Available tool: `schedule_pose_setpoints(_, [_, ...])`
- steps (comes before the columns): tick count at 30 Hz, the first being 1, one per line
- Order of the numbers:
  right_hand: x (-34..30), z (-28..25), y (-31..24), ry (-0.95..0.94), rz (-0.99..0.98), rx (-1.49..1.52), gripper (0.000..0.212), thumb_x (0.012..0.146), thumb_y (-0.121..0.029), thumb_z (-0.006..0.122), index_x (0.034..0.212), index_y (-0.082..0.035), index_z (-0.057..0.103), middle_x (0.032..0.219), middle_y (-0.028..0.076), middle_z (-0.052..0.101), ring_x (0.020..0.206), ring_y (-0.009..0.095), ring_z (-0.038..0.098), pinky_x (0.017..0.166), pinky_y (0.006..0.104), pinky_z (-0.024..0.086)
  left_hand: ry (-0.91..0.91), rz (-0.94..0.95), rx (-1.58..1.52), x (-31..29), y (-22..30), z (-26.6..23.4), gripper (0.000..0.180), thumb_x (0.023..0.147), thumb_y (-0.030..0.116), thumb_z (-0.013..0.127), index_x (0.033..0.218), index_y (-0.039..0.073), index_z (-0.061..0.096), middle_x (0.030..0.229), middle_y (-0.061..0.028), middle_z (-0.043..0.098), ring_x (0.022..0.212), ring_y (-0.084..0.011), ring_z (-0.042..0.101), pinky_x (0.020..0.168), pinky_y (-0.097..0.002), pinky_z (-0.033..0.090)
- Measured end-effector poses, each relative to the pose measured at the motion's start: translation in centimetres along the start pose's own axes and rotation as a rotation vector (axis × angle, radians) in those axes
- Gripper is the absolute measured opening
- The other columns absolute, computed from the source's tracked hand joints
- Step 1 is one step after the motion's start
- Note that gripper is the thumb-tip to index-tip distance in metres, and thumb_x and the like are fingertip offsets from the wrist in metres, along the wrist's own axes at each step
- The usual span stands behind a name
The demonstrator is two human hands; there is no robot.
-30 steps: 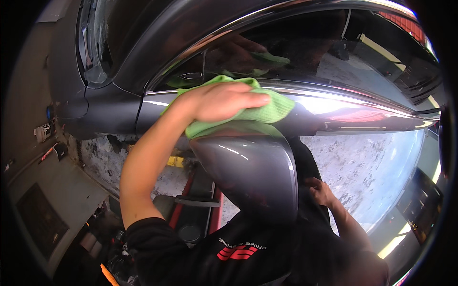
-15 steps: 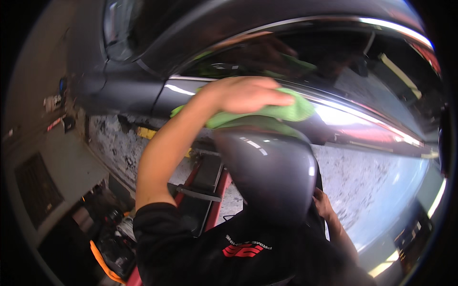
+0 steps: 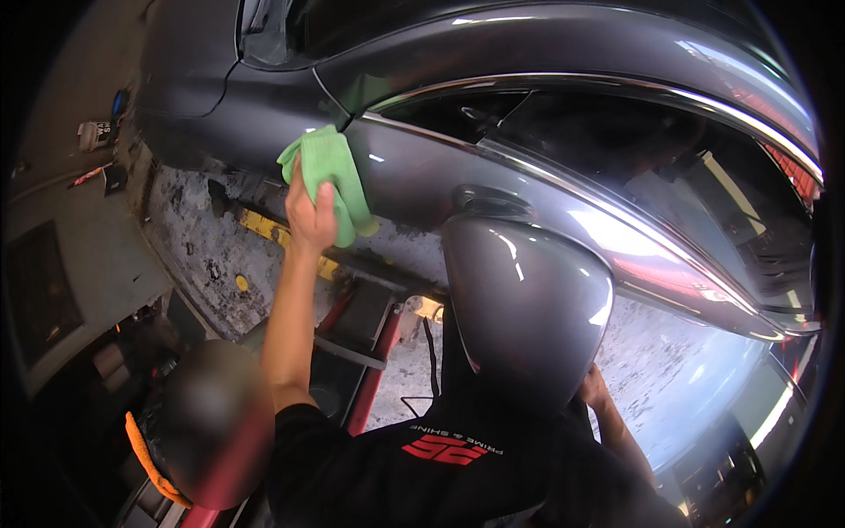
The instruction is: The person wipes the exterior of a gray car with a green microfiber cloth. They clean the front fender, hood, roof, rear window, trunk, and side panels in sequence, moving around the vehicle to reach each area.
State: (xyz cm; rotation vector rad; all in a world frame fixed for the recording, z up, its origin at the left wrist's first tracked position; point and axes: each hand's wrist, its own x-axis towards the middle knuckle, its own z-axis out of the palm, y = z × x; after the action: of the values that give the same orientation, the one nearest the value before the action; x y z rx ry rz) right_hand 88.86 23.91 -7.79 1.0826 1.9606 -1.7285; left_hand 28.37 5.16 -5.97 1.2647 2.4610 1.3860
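My left hand grips a folded green cloth and holds it against the side of a dark grey car, by the seam between front fender and door. The thumb lies over the cloth; the other fingers are partly behind it. To the right, the car's large side mirror juts toward my chest. My right hand is at the mirror's lower right edge. Its fingers are mostly hidden there, and whether it holds anything does not show.
A chrome strip runs along the bottom of the side window. Below the car are a red and black lift arm, a yellow bar and a stained grey floor. Something orange lies at lower left, beside a blurred dark shape.
My left hand has moved the green cloth left, from the door above the mirror to the fender seam. The mirror's base now shows. My right hand stays by the mirror.
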Motion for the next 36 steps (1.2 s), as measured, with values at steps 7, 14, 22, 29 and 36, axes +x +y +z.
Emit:
schedule_pose_setpoints(7, [0.4, -0.3, -2.8, -0.024, 0.001, 0.050, 0.056, 0.105, -0.042, 0.052, 0.127, 0.008, 0.063, 0.118, 0.025, 0.071, 0.115, 0.032, 0.067, 0.097, 0.0375, 0.052, -0.486, 0.460, 0.145, 0.2, 3.3, 5.7, 0.071, 0.077, 0.016, 0.074, 0.144, 0.000, 0.056, 0.153, -0.0102, 0.055, 0.148, -0.0317, 0.043, 0.122, -0.0528, 0.031])
schedule_pose_setpoints(14, [1.4, -0.9, -2.5, -0.036, -0.004, -0.057, 0.045, 0.106, -0.033, 0.049, 0.127, 0.004, 0.064, 0.118, 0.025, 0.071, 0.114, 0.035, 0.068, 0.098, 0.0387, 0.051, 0.120, 0.224, 0.216, 1.0, -0.9, -0.8, 0.053, 0.102, 0.027, 0.048, 0.143, -0.007, 0.054, 0.144, -0.0268, 0.057, 0.137, -0.0464, 0.051, 0.119, -0.0521, 0.036])
schedule_pose_setpoints(22, [1.2, -0.7, -0.9, -0.019, -0.071, -0.098, 0.038, 0.105, -0.028, 0.049, 0.123, 0.002, 0.066, 0.115, 0.028, 0.070, 0.114, 0.044, 0.066, 0.095, 0.0422, 0.052, -0.391, 0.408, 0.279, -1.6, 3.4, 7.4, 0.072, 0.078, 0.016, 0.070, 0.147, 0.004, 0.055, 0.153, -0.0116, 0.055, 0.142, -0.0322, 0.050, 0.122, -0.0514, 0.034])
schedule_pose_setpoints(29, [1.2, -1.5, -0.9, -0.057, -0.168, -0.119, 0.035, 0.105, -0.024, 0.050, 0.122, 0.002, 0.066, 0.115, 0.025, 0.071, 0.111, 0.039, 0.068, 0.094, 0.0404, 0.052, 0.237, 0.249, 0.287, 0.9, -2.2, 0.7, 0.052, 0.100, 0.030, 0.052, 0.139, -0.003, 0.060, 0.141, -0.0251, 0.061, 0.132, -0.0445, 0.056, 0.115, -0.0511, 0.039])
schedule_pose_setpoints(36, [1.1, -1.1, 4.1, 0.010, 0.199, 0.090, 0.036, 0.107, -0.025, 0.049, 0.124, 0.003, 0.064, 0.116, 0.022, 0.072, 0.110, 0.028, 0.068, 0.094, 0.0387, 0.052, 0.183, -0.036, 0.443, -2.4, 3.9, 10.1, 0.062, 0.096, 0.023, 0.060, 0.154, 0.006, 0.047, 0.158, -0.0138, 0.049, 0.149, -0.0354, 0.040, 0.124, -0.0581, 0.018])
